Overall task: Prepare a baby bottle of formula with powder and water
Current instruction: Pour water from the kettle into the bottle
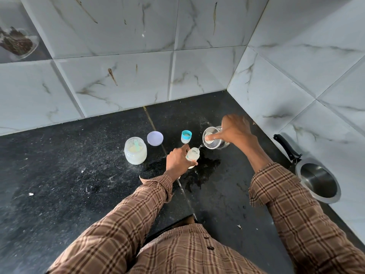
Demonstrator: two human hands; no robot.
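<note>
My left hand grips the clear baby bottle, which stands open on the black counter. My right hand holds a glass jug tilted to the left, thumb pressed on its lid. A thin stream of water runs from the jug's spout into the bottle's mouth. The open jar of white formula powder, with a green scoop inside, stands to the left. Its round lilac lid lies behind it. The bottle's teal cap with teat stands upright between the lid and the jug.
A wet patch spreads on the counter right of the bottle. A steel saucepan with a black handle sits at the right by the tiled wall. Marble-look tiles close off the back and right side. White specks dot the counter.
</note>
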